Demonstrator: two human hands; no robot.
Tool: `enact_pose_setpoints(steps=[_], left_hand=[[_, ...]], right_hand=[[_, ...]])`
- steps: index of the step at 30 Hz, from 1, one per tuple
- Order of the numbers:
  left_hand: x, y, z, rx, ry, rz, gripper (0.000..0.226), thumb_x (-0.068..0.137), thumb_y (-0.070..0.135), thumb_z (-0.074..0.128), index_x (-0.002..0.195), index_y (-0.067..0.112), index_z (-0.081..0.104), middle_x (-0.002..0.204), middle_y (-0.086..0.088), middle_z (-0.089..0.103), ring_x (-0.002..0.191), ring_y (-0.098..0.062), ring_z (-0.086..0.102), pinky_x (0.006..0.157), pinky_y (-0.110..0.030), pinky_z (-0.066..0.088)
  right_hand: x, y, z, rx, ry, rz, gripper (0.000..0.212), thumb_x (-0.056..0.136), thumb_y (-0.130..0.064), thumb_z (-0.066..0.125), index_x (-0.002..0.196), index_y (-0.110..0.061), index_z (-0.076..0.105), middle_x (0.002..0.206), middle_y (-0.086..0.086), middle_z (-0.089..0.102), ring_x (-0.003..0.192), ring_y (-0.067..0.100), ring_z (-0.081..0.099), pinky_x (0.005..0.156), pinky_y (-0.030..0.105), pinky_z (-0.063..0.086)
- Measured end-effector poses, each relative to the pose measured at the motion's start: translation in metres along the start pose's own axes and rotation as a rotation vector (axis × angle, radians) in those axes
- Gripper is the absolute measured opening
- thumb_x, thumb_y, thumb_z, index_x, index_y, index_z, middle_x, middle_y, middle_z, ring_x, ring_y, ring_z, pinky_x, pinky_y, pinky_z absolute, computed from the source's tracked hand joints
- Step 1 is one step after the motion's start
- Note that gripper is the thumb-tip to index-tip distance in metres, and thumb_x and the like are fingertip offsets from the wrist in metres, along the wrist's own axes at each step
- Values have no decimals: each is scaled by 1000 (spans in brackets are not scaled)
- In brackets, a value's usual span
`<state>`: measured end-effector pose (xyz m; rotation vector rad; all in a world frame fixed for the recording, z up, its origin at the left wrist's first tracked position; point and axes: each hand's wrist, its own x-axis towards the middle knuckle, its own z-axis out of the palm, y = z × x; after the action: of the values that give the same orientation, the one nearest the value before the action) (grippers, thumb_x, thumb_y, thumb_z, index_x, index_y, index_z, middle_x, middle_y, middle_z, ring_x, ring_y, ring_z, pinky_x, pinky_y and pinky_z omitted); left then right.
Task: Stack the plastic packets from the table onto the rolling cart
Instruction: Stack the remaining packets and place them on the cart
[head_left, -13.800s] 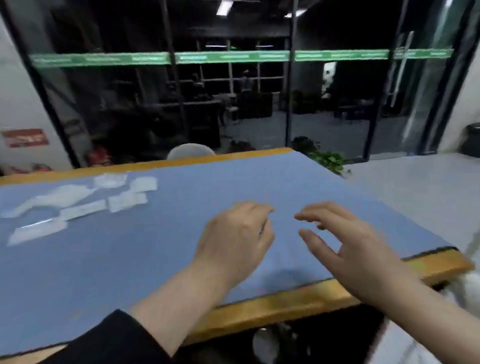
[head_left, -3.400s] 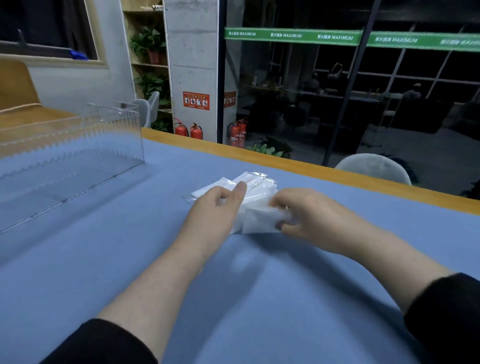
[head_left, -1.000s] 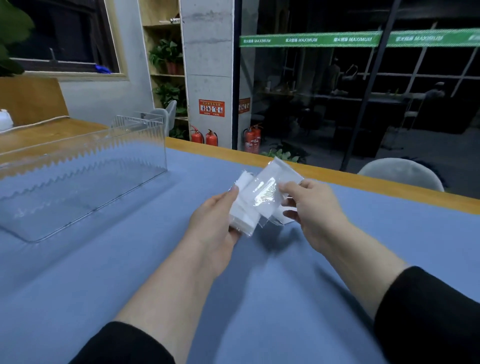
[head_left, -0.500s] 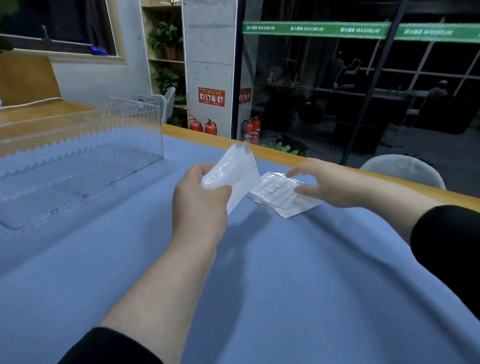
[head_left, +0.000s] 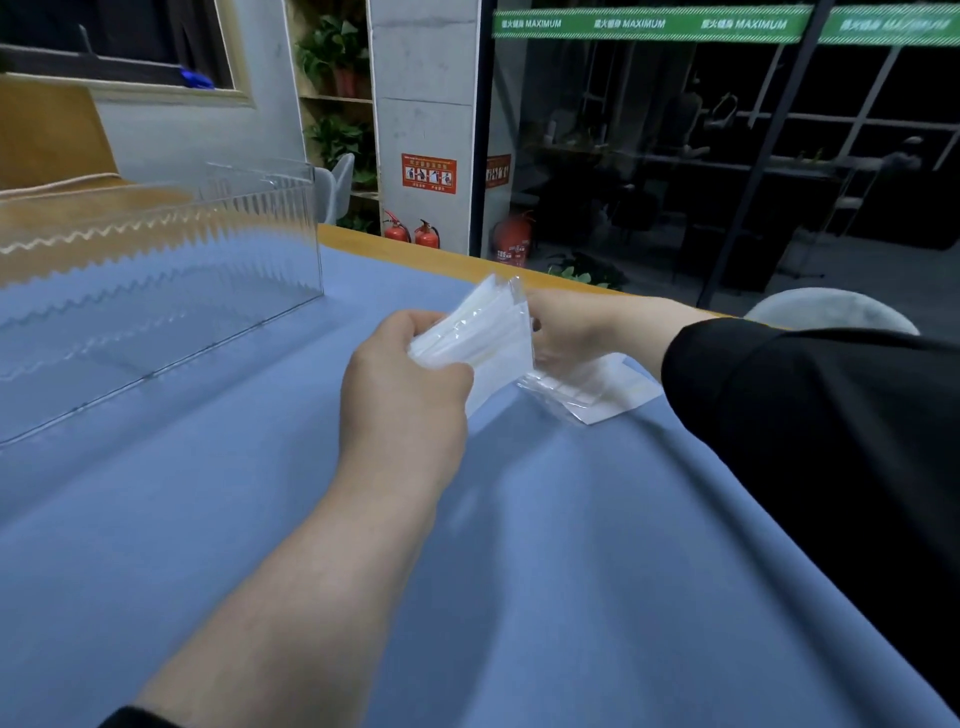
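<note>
- left hand (head_left: 405, 384) gripping a bunch of packets (head_left: 480, 338), raised off the desk (head_left: 519, 571)
- right hand (head_left: 566, 332) reaching onto loose packets (head_left: 592, 389) lying just under it, nearer than left (grip unclear, fingers hidden)

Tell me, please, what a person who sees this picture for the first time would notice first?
The eye goes first to the centre, where the left hand grips a bunch of white plastic packets lifted above the blue table. Just behind them, the right hand reaches to more packets lying flat on the cloth. At the left stands a large clear plastic box with a zigzag pattern on its wall.
</note>
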<state>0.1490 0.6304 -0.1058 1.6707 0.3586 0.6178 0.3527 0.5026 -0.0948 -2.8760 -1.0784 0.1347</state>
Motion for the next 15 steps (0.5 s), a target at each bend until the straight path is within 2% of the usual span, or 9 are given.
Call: enact_pose_setpoints(steps=[3,7,10,15], left_hand=[[0,-1,0,-3,-7,4,31,84,2,62,97,30,67,83,10,68,68,-12,60,43,-15,41],[0,0,1,0,-17,-11,31,85,4,62,100,31,66,86,10,68,74,-13,62,45,-16,42],[-1,2,0,-7,-20,-18,31,85,4,62,100,31,67,88,8,69,77,-17,64,53,-23,45],[-2,3,2,-1,-50,-33,32,85,4,63,100,32,67,93,6,70,85,-24,67,60,-31,49]], right_hand=[[-9,5,-6,-15,-29,17,21,91,-53,54,105,-38,60,96,-14,59,86,14,58,76,32,49],[-32,19,-8,-34,-63,57,19,90,-61,56,89,-42,55,94,-17,57,86,12,57,71,30,44],[-55,26,-15,-4,-106,67,22,87,-62,62,92,-42,59,97,-18,58,90,10,57,76,29,46],[-82,29,-36,36,-315,157,41,73,-66,76,107,-49,58,109,-25,58,105,4,56,93,32,47]])
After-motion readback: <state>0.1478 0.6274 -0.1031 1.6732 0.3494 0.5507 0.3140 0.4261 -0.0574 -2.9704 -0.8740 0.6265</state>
